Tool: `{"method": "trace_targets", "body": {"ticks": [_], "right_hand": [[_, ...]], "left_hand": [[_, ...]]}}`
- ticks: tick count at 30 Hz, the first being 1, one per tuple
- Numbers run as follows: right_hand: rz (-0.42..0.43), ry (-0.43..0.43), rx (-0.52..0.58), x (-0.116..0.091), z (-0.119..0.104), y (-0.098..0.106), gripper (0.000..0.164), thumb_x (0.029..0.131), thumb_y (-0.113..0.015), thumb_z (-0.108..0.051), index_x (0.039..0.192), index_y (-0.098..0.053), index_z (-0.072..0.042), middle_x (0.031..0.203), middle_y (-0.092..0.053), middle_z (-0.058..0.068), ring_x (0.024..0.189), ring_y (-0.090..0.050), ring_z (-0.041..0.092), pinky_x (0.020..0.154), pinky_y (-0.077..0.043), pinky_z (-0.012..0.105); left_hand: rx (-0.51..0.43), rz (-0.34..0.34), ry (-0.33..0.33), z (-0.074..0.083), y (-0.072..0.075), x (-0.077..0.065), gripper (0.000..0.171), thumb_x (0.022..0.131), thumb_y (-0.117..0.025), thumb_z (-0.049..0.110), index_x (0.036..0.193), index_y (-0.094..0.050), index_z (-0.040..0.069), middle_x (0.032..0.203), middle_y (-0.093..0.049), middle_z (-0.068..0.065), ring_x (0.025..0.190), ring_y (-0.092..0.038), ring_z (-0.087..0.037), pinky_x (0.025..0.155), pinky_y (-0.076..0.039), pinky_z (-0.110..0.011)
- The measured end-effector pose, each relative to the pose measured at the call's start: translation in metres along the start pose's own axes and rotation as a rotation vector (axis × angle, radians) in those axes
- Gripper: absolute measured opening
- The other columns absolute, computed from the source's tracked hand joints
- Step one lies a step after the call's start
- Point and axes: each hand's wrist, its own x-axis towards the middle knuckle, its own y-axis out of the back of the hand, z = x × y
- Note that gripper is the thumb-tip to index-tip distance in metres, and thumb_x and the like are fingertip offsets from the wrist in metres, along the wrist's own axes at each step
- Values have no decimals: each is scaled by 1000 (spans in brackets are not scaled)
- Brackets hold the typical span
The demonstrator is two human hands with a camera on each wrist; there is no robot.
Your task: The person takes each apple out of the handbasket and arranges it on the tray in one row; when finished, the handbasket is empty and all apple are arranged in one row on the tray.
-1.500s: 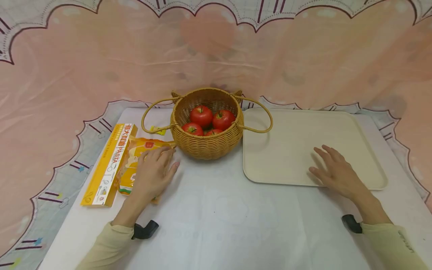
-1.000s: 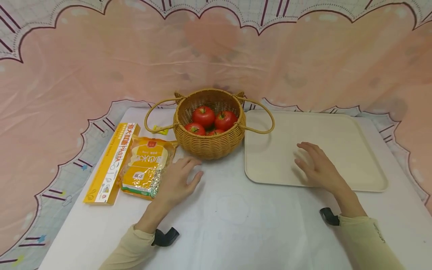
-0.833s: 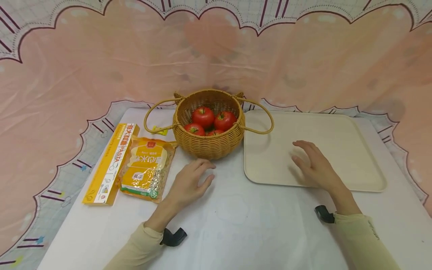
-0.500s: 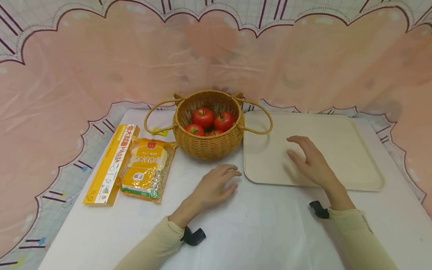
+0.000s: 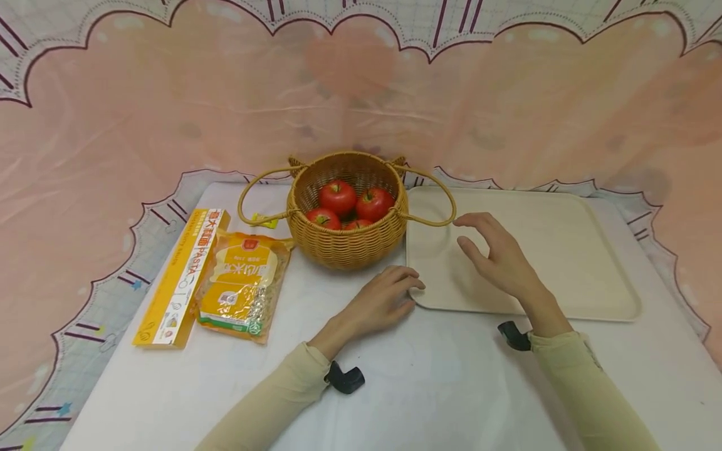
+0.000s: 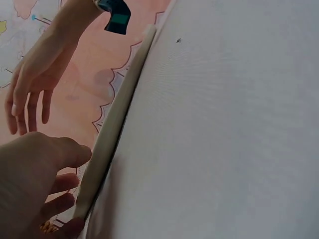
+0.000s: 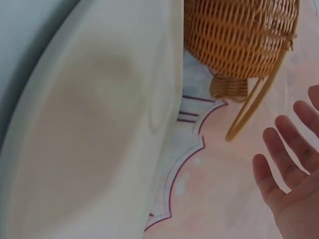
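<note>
A cream tray (image 5: pixel 541 263) lies flat on the right half of the table. My left hand (image 5: pixel 380 300) is at its front left corner, fingers relaxed and fingertips right at the rim; the left wrist view shows the thumb beside the tray's edge (image 6: pixel 112 129). Above the tray's left part hovers my right hand (image 5: pixel 499 257), holding nothing, its fingertips close to the right handle of a wicker basket (image 5: pixel 346 244). The right wrist view shows those fingers spread apart near the basket (image 7: pixel 234 40). Several red tomatoes (image 5: pixel 337 198) sit inside the basket.
On the left lie a long yellow pasta box (image 5: pixel 180 279) and an orange-yellow plastic food bag (image 5: pixel 242 282), side by side. A small yellow item (image 5: pixel 264 220) sits behind the bag, left of the basket. A pink patterned cloth (image 5: pixel 361 94) hangs behind the table.
My left hand has left the food bag and moved right to the tray's corner. My right hand has moved left and away from me, over the tray towards the basket handle.
</note>
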Motion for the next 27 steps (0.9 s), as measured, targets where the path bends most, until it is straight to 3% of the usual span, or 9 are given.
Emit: {"method": "trace_targets", "body": {"ticks": [5,13,21,27], "right_hand": [[20,49,11,11,-5,-4,29,93,-59,-15,122,-58,-11,123,-57,1,121,-49,18,100,-39,36],[-15,115,34,32,-16,-10,27,93,-59,-16,119,-58,-14,121,-57,1,114,-52,16,95,-42,37],[-48,136,34,43,-20,-13,25,93,-58,-17,118,-58,-15,120,-57,-1,109,-53,14,89,-45,37],[-92,170,29,60,-24,-14,25,93,-58,-19,118,-58,-16,124,-55,-1,117,-51,15,83,-50,35]], "left_hand": [[-60,-9,-54,-6,-8,7,22,88,-65,20,110,-63,20,125,-54,1,124,-46,-15,104,-39,-32],[-24,-71,-105,-10,-18,4,23,90,-63,24,113,-63,26,121,-55,8,118,-47,-8,97,-39,-29],[-10,-28,-174,-9,-19,3,17,89,-64,21,106,-68,22,117,-58,5,116,-50,-11,107,-35,-32],[40,12,-212,-13,-17,4,13,88,-66,22,100,-71,21,101,-61,5,105,-54,-12,115,-28,-38]]}}
